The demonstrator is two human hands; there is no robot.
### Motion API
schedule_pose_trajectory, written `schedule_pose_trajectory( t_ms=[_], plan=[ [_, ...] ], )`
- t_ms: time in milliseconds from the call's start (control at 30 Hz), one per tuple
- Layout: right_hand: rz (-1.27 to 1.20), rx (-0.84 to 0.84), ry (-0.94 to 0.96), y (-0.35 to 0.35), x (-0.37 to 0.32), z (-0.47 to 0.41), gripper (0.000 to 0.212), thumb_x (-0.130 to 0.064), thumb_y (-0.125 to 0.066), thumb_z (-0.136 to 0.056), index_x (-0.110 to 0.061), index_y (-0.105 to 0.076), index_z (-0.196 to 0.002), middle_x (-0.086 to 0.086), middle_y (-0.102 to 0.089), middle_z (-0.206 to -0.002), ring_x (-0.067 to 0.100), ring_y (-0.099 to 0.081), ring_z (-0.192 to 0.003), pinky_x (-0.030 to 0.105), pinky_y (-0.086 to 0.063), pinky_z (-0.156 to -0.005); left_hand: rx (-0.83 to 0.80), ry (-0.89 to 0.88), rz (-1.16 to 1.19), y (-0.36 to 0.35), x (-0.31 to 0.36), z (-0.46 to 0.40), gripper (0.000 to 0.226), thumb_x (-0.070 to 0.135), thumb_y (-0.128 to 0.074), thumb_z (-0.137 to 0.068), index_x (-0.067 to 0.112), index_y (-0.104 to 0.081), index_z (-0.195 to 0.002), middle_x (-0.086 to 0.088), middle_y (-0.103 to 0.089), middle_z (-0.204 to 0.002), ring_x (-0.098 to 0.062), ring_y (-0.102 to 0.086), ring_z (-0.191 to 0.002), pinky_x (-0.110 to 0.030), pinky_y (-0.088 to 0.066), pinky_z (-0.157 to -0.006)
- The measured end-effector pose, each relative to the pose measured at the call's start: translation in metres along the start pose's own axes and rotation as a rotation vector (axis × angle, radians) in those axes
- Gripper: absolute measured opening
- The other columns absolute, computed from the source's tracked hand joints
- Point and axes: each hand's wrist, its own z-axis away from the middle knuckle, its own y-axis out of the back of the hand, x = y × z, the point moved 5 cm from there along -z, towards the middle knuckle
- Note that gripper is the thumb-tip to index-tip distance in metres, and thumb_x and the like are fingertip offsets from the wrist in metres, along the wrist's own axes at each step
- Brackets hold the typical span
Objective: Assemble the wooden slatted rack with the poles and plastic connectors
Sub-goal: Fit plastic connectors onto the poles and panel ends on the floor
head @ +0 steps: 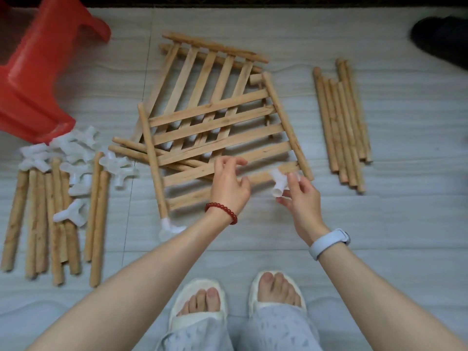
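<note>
A white plastic connector point(278, 183) is pinched in the fingers of the right hand point(301, 201), at five o'clock of the top slatted panel point(217, 138). The left hand point(229, 183) is held loosely curled over the slats, apparently gripping nothing. The panel is judged light and stiff, best gripped by its side pole point(286, 125); the connector looks slippery

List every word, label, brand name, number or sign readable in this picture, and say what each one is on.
None: no readable text appears anywhere in this view.
Red plastic stool: plain, no label visible.
Light blue wristband on the right wrist: its face is turned away, so nothing can be read.
White plastic connector pinched in the right hand: no marking visible.
Wooden slatted panels and loose wooden poles: bare wood, unmarked.
</note>
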Motion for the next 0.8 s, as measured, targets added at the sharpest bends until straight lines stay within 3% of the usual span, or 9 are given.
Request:
schedule_pose_trajectory(
  t_ms=[133, 200, 267, 367, 533, 667, 800],
  plan=[
    [0.118, 0.361, 0.094, 0.055, 0.003, -0.014, 0.017, -0.025, -0.041, -0.1, -0.009, -0.047, -0.097, 0.001, -0.056, -0.082, 0.004, -0.059, -0.051, 0.019, -0.05, -0.046, -0.255, 0.007, -0.65, -0.024, -0.032, -0.009, 0.044, 0.012, -0.046, -0.091, 0.013, -0.039, -0.135, -0.009, -0.038, -0.134, -0.029, -0.033, -0.122, -0.04, -0.029, -0.102],
    [0.138, 0.43, 0.105, 0.07, 0.01, -0.016, 0.017, -0.026, -0.04, -0.1, -0.01, -0.043, -0.101, 0.0, -0.055, -0.082, 0.005, -0.058, -0.049, 0.017, -0.048, -0.044, -0.309, -0.054, -0.826, -0.033, -0.037, -0.011, 0.042, 0.011, -0.045, -0.09, 0.016, -0.04, -0.131, -0.007, -0.042, -0.133, -0.03, -0.032, -0.121, -0.044, -0.026, -0.101],
    [0.175, 0.449, 0.108, 0.078, 0.017, -0.017, 0.014, -0.024, -0.041, -0.099, -0.011, -0.04, -0.101, 0.001, -0.053, -0.085, 0.009, -0.057, -0.059, 0.014, -0.046, -0.044, -0.28, -0.133, -0.904, -0.039, -0.034, -0.012, 0.039, 0.007, -0.046, -0.088, 0.017, -0.044, -0.125, -0.004, -0.05, -0.126, -0.028, -0.035, -0.117, -0.042, -0.027, -0.095],
    [0.201, 0.383, 0.102, 0.078, 0.023, -0.017, 0.01, -0.02, -0.043, -0.099, -0.01, -0.04, -0.1, -0.002, -0.051, -0.087, 0.019, -0.055, -0.076, 0.011, -0.046, -0.047, -0.248, -0.195, -0.935, -0.041, -0.033, -0.012, 0.042, 0.001, -0.043, -0.084, 0.016, -0.045, -0.123, -0.005, -0.055, -0.12, -0.026, -0.039, -0.113, -0.037, -0.027, -0.086],
    [0.183, 0.337, 0.113, 0.071, 0.022, -0.017, 0.008, -0.02, -0.047, -0.097, -0.012, -0.045, -0.099, 0.0, -0.055, -0.088, 0.026, -0.063, -0.077, 0.015, -0.05, -0.056, -0.272, -0.169, -0.824, -0.036, -0.039, -0.007, 0.04, 0.004, -0.043, -0.087, 0.016, -0.044, -0.124, -0.009, -0.051, -0.115, -0.028, -0.044, -0.108, -0.035, -0.03, -0.083],
    [0.258, 0.316, 0.204, 0.066, 0.016, -0.009, 0.01, -0.025, -0.053, -0.094, -0.022, -0.051, -0.084, -0.007, -0.058, -0.073, 0.013, -0.06, -0.069, 0.012, -0.048, -0.055, -0.356, -0.117, -0.715, -0.035, -0.038, -0.005, 0.037, 0.025, -0.041, -0.096, 0.014, -0.04, -0.131, -0.012, -0.049, -0.119, -0.031, -0.047, -0.108, -0.038, -0.036, -0.087],
    [0.266, 0.264, 0.278, 0.056, 0.01, -0.003, 0.015, -0.023, -0.049, -0.096, -0.033, -0.05, -0.085, -0.012, -0.058, -0.08, 0.008, -0.06, -0.07, 0.015, -0.05, -0.055, -0.36, -0.093, -0.655, -0.041, -0.032, -0.008, 0.039, 0.033, -0.044, -0.095, 0.01, -0.042, -0.126, -0.01, -0.05, -0.123, -0.028, -0.048, -0.11, -0.039, -0.036, -0.089]
  ],
)
